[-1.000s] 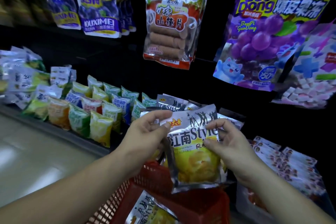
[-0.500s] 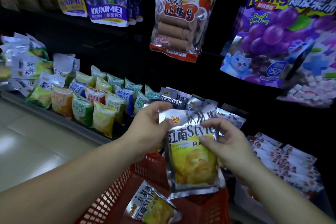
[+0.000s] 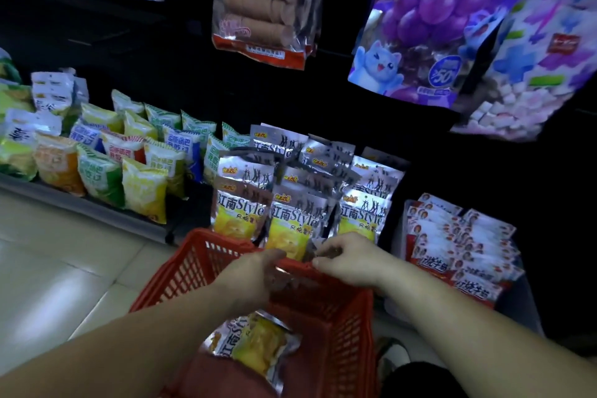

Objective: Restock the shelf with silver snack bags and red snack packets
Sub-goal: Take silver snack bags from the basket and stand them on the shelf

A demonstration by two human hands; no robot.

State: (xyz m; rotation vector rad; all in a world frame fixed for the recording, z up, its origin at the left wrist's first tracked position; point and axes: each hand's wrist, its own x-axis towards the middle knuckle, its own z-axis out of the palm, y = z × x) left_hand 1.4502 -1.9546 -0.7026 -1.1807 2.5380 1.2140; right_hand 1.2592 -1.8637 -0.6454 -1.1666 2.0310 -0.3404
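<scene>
Several silver snack bags [image 3: 361,210] stand in rows on the low shelf. A silver snack bag [image 3: 292,223] stands at the middle of the front row. My right hand [image 3: 349,260] is at its lower right corner, fingers curled and pinching the bottom edge. My left hand [image 3: 255,271], blurred, hovers over the far rim of the red basket [image 3: 342,326] just below the bag, fingers relaxed and holding nothing. Another silver snack bag [image 3: 255,342] lies inside the basket. Red snack packets [image 3: 458,249] are stacked on the shelf to the right.
Small yellow, green and blue snack bags [image 3: 129,171] fill the shelf on the left. Large pouches hang above: a hawthorn roll pack [image 3: 261,10] and a purple grape pouch [image 3: 429,26]. Pale floor tiles [image 3: 64,268] lie left of the basket.
The silver bag, held up by its upper sides in both hands, now stands in the front row on the shelf. Both hands dropped to its bottom edge; the left hand let go.
</scene>
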